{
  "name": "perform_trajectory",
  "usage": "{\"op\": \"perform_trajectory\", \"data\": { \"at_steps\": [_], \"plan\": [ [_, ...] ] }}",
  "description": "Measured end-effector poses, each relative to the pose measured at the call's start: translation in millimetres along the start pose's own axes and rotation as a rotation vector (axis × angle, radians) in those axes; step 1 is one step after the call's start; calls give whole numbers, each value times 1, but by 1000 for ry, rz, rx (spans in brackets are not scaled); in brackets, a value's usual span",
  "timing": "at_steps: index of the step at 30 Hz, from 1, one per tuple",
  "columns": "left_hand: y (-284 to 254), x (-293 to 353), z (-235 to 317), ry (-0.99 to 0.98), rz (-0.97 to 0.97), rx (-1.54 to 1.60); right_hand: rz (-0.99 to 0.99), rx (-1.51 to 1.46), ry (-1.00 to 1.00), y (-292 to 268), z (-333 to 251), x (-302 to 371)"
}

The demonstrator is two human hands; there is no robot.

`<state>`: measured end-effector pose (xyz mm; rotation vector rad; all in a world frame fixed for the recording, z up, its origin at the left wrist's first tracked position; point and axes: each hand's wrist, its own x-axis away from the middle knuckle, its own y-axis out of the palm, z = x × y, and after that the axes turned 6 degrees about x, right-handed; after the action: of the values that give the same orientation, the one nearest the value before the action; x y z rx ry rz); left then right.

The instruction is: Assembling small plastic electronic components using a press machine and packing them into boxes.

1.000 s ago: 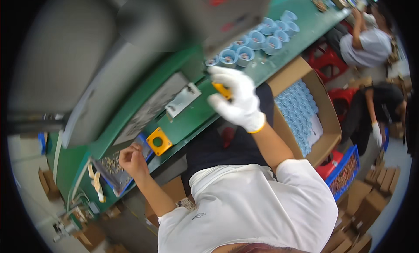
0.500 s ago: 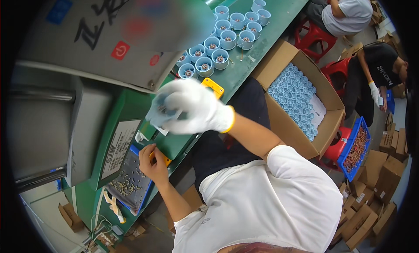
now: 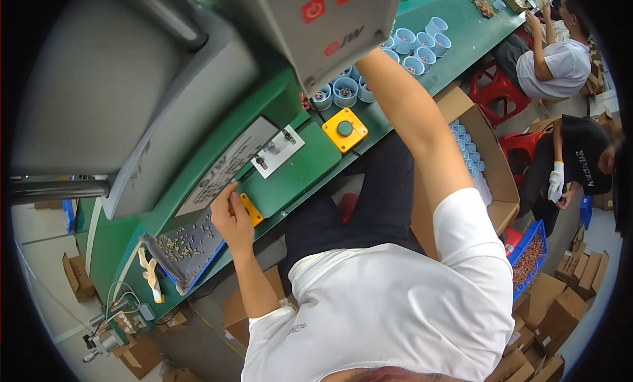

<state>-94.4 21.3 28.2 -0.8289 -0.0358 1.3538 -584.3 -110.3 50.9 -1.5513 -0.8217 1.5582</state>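
My bare left hand (image 3: 232, 218) is beside a yellow box (image 3: 250, 210) at the green bench's front edge. Its thumb and fingertips are pinched together; anything between them is too small to make out. My right forearm (image 3: 412, 108) stretches away over the bench, and its hand is hidden behind the grey control panel (image 3: 343, 35). Near that panel stand several light-blue cups (image 3: 345, 92) with metal parts inside. Between my arms, a silver fixture plate (image 3: 279, 154) with two dark fittings lies on the machine's green base. Right of it sits a yellow box (image 3: 353, 144) with a green button (image 3: 344, 128).
A blue-rimmed tray (image 3: 186, 268) of small brass-coloured parts is at left, beside a white glove (image 3: 150, 276). The large grey machine (image 3: 125, 85) overhangs the bench. At right are a cardboard box (image 3: 496, 217) of blue cups, a blue crate (image 3: 521, 286) and two seated people.
My gloved right hand, earlier blurred over the fixture with a light-blue cup, has moved away to the far right behind the panel. The fixture is uncovered. My view has shifted; my left hand stays pinched.
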Motion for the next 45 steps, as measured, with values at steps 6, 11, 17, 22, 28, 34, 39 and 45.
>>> {"op": "perform_trajectory", "data": {
  "at_steps": [6,11,17,22,28,34,39,45],
  "plan": [
    [-3,10,-7,-69,47,114,-176,-37,49,-59,-11,34],
    [6,3,9,-64,104,112,-56,-409,220,-43,-10,53],
    [-1,8,3,0,91,161,154,-1265,680,-138,-109,120],
    [3,8,-7,69,82,64,493,-1056,161,-142,-208,143],
    [5,9,-10,98,108,70,416,-903,59,-130,-240,133],
    [2,11,-7,-2,100,200,294,-739,115,-137,-240,137],
    [-3,11,0,-27,58,116,144,-456,49,-143,-234,133],
    [-16,48,-5,83,102,29,546,-596,67,-116,-175,197]
  ]
}}
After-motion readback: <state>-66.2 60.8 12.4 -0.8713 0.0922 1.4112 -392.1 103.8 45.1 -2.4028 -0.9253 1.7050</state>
